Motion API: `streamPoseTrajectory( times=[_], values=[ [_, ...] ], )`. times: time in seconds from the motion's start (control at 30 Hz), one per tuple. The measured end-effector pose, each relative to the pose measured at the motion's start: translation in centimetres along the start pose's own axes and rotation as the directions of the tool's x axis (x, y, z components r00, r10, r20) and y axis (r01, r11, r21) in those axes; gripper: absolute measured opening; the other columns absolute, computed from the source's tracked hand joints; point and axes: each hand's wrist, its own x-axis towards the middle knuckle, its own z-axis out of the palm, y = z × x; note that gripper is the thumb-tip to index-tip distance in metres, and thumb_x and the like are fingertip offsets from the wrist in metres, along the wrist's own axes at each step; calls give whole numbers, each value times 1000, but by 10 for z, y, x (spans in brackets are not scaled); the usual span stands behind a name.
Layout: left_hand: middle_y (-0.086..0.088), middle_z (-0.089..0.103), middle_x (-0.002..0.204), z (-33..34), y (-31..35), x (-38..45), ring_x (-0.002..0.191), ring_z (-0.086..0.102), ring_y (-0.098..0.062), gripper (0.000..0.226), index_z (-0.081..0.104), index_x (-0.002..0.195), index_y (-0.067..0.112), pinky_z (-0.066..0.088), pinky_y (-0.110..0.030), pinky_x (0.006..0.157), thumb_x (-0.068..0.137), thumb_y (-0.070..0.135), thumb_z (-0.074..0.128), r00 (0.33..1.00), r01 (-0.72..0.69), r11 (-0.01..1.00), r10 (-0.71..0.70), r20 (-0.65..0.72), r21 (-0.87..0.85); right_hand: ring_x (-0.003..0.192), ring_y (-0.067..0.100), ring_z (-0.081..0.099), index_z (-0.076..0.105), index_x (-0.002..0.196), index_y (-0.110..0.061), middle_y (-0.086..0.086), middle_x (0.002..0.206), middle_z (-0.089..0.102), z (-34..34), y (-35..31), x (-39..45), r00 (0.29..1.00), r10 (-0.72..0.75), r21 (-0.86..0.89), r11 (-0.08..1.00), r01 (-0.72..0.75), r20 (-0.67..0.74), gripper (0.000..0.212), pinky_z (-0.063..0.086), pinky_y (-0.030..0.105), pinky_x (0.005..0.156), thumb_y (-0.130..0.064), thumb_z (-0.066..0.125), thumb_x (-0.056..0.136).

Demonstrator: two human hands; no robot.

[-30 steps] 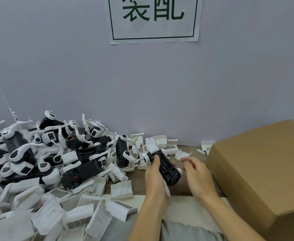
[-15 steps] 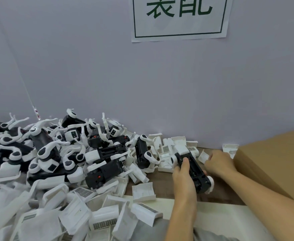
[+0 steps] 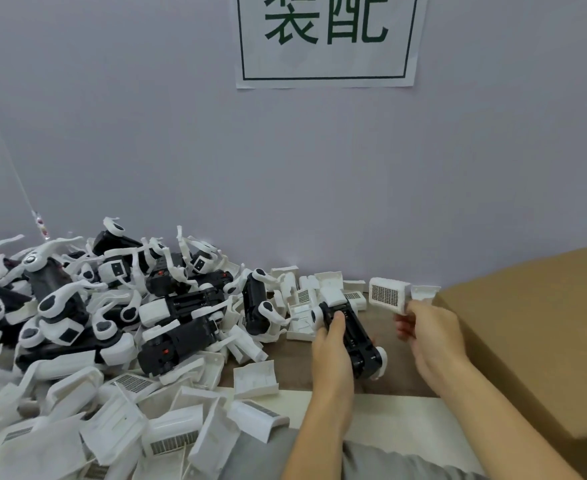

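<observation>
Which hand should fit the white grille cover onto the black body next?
Probably the right hand: it pinches the white grille cover, raised just right of the black body, which the left hand grips and can steady.

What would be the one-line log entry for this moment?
left hand: grips black body | right hand: holds white grille cover, apart from body | pile of parts: at left | cardboard box: at right

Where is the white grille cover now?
Head view, right of centre: the right hand pinches the white grille cover, between the black body and the cardboard box.
</observation>
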Motion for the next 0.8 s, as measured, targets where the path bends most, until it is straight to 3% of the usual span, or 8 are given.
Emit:
streamPoseTrajectory(
  times=[0.1, 0.2, 0.3, 0.37, 0.43, 0.6, 0.7, 0.8],
  values=[
    [-15, 70, 99, 1, -1, 0, 63, 73, -17, 32, 60, 127, 8, 55, -28, 53, 104, 29, 53, 1000, -18, 1000, 18, -11, -7, 61, 14, 59, 68, 96, 2, 10, 70, 66, -12, 3, -18, 973, 71, 377, 914, -151, 218, 19, 52, 24, 57, 0, 50, 92],
    [-26, 70, 112, 2, 0, 0, 65, 72, -19, 34, 61, 126, 7, 55, -27, 52, 104, 31, 52, 1000, -16, 1000, 16, -25, 3, 68, 12, 59, 70, 99, -2, 5, 78, 65, -23, 4, -19, 920, 6, 442, 876, -194, 391, 18, 54, 22, 64, -14, 67, 86],
    [-29, 68, 117, 1, 0, -1, 68, 72, -22, 33, 63, 121, 7, 54, -28, 53, 103, 33, 53, 1000, -1, 1000, 1, -29, 3, 69, 12, 51, 75, 80, -8, 0, 72, 62, -23, 5, -16, 938, -89, 229, 973, 11, 334, 14, 47, 26, 70, -21, 77, 74],
    [-28, 69, 115, 0, 0, -1, 65, 72, -21, 31, 64, 119, 8, 54, -27, 51, 103, 32, 53, 999, -4, 1000, 4, -34, 3, 63, 15, 42, 69, 69, -11, 1, 62, 53, -22, 9, -14, 965, -137, 64, 990, 126, 225, 21, 40, 31, 67, -23, 74, 85],
    [-28, 70, 107, 0, 2, -1, 62, 71, -20, 30, 64, 117, 7, 54, -26, 49, 103, 30, 53, 999, -7, 1000, 7, -39, 6, 60, 14, 43, 65, 75, -12, 2, 66, 53, -22, 10, -11, 969, -115, 102, 990, 94, 220, 25, 37, 30, 61, -23, 62, 97],
    [-21, 71, 95, 1, 2, -2, 66, 70, -25, 29, 67, 109, 5, 56, -28, 52, 103, 30, 54, 1000, 1, 999, 0, -22, 49, 67, 14, 60, 65, 99, -4, 9, 85, 66, -27, -4, -13, 871, -50, 181, 982, -46, 489, 25, 42, 29, 62, -22, 48, 102],
    [-18, 76, 100, 0, 1, -5, 83, 73, -30, 38, 69, 116, 6, 59, -34, 65, 104, 36, 49, 999, -2, 997, -1, 43, 82, 79, 19, 68, 72, 101, -9, 7, 88, 74, -27, -14, -17, 785, 11, -46, 999, 22, 619, 27, 50, 36, 73, -21, 48, 103],
    [-18, 74, 88, 0, 1, -9, 65, 69, -31, 51, 71, 112, 7, 54, -32, 50, 101, 48, 44, 988, 10, 996, -23, 154, 85, 83, 16, 70, 68, 108, -21, 0, 92, 75, -24, -20, -20, 771, 39, -337, 913, 231, 636, 16, 55, 32, 73, -23, 53, 103]
  ],
)
